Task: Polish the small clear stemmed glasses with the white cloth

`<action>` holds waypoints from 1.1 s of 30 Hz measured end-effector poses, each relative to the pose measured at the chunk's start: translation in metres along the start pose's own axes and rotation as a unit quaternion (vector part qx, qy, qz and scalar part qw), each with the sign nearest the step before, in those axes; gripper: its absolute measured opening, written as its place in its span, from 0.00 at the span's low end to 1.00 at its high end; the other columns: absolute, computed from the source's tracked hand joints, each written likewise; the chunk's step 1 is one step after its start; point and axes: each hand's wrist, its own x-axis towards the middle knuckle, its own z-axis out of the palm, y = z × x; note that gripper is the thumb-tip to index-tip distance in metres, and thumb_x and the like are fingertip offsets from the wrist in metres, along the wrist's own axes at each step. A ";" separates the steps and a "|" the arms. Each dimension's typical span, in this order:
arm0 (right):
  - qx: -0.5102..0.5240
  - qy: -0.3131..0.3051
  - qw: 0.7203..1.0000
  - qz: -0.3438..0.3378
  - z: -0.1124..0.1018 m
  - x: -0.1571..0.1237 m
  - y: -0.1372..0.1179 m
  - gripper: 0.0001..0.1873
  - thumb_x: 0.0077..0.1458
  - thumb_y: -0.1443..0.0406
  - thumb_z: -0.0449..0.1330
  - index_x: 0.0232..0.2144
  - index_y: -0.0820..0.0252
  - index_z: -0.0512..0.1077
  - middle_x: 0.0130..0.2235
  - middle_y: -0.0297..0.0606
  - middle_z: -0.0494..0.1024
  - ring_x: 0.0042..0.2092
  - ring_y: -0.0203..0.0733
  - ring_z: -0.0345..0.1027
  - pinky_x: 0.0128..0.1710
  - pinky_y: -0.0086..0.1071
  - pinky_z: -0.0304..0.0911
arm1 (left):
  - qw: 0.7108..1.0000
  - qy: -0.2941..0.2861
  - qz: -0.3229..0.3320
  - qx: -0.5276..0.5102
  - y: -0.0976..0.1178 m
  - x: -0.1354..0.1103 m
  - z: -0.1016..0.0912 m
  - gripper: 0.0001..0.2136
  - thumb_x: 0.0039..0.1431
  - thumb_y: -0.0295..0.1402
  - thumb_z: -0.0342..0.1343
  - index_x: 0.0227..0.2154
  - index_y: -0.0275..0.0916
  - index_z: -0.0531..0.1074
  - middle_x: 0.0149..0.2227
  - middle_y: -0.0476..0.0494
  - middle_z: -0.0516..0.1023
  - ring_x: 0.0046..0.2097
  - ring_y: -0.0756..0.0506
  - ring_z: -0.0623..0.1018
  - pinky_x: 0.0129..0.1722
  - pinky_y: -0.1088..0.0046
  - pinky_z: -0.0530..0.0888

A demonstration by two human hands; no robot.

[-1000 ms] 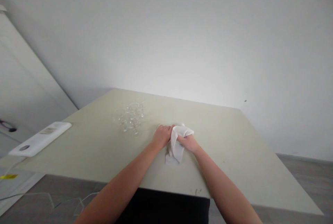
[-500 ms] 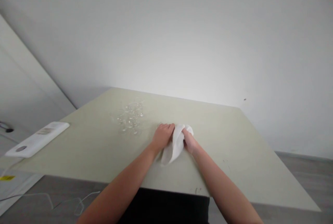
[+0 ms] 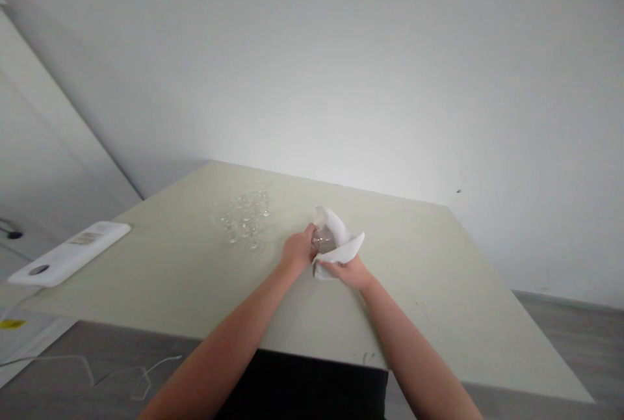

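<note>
A clear drinking glass [image 3: 322, 240] lies tilted between my hands above the middle of the table. My left hand [image 3: 298, 248] is closed around its left end. My right hand [image 3: 354, 272] is closed on a white cloth [image 3: 347, 251], which wraps the right side and underside of the glass. Part of the glass is hidden by the cloth and fingers. To the left, several clear glass pieces [image 3: 247, 217] stand grouped on the tabletop; their transparent outlines make their exact shapes hard to tell.
The pale table [image 3: 424, 238] reaches back to a white wall [image 3: 341, 82]. A long white device [image 3: 73, 252] with a round dark spot sits at the table's left edge, its cable hanging down. A thin cable [image 3: 141, 374] runs across the grey floor at lower left.
The cloth has opened out, and the glass now shows between my hands. My right hand has turned so that it supports the cloth from below. The glass pieces at left have stayed put.
</note>
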 end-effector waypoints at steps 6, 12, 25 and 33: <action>0.223 0.063 0.971 0.054 0.002 0.012 0.002 0.42 0.56 0.34 0.40 0.47 0.59 0.75 0.49 0.45 0.79 0.58 0.55 0.67 0.58 0.45 0.63 | 0.998 0.018 -0.056 -0.025 -0.003 0.003 -0.005 0.13 0.66 0.39 0.47 0.50 0.43 0.66 0.37 0.41 0.81 0.39 0.42 0.81 0.33 0.72 0.68; 0.072 0.105 0.989 0.075 -0.006 0.010 0.013 0.34 0.51 0.40 0.60 0.47 0.60 0.74 0.53 0.44 0.77 0.61 0.56 0.63 0.65 0.46 0.52 | 1.000 -0.001 -0.030 -0.007 -0.002 0.002 0.002 0.15 0.65 0.36 0.49 0.52 0.42 0.66 0.38 0.40 0.81 0.41 0.41 0.80 0.36 0.71 0.67; -0.048 -0.020 0.999 -0.001 -0.003 0.003 0.006 0.31 0.62 0.43 0.50 0.54 0.59 0.69 0.55 0.44 0.73 0.59 0.49 0.63 0.65 0.43 0.51 | 0.998 0.012 0.056 0.037 -0.006 0.000 -0.001 0.10 0.62 0.29 0.49 0.45 0.43 0.70 0.32 0.42 0.79 0.38 0.41 0.79 0.38 0.69 0.66; 0.049 0.001 0.999 0.013 -0.003 0.006 0.001 0.44 0.56 0.40 0.56 0.65 0.57 0.55 0.58 0.46 0.67 0.60 0.49 0.62 0.63 0.42 0.55 | 0.997 0.011 0.070 0.022 -0.003 -0.002 0.005 0.11 0.63 0.33 0.49 0.47 0.42 0.69 0.33 0.41 0.80 0.37 0.40 0.79 0.36 0.69 0.66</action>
